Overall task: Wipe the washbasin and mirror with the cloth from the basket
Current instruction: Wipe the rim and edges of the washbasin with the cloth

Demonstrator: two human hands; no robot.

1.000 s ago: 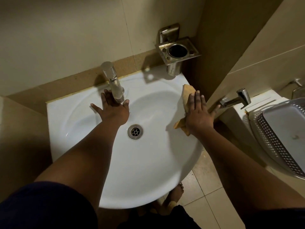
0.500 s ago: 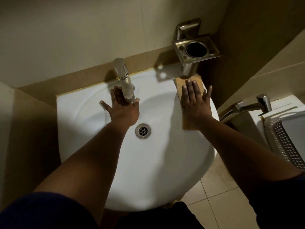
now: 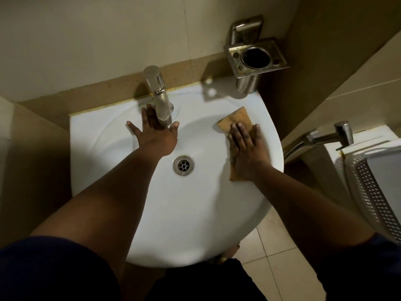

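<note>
Two hands are at work over the washbasin (image 3: pixel 152 213). The right hand (image 3: pixel 249 148) lies flat, fingers straight and together, pressing the cloth (image 3: pixel 235 118) onto the basin's right inner slope; cloth shows past the fingertips and behind the heel of the palm. The left hand (image 3: pixel 155 132) is spread wide, fingers apart, and seems to rest just in front of the tap (image 3: pixel 157 94), holding nothing. The drain (image 3: pixel 183 165) sits between the two forearms, nearer the person than either hand.

The mirror is not in view, so that part of the task looks undone. The main risk, as I judge it, comes from the flat press: nothing pinches the cloth, so a fast stroke on the glazed slope could let it bunch or slide out from under the palm toward the drain. Beyond the right fingertips hangs a metal tumbler holder (image 3: pixel 256 55); a long stroke toward the wall could knock knuckles against it. The left fingers, close to the tap, could bump it.
</note>
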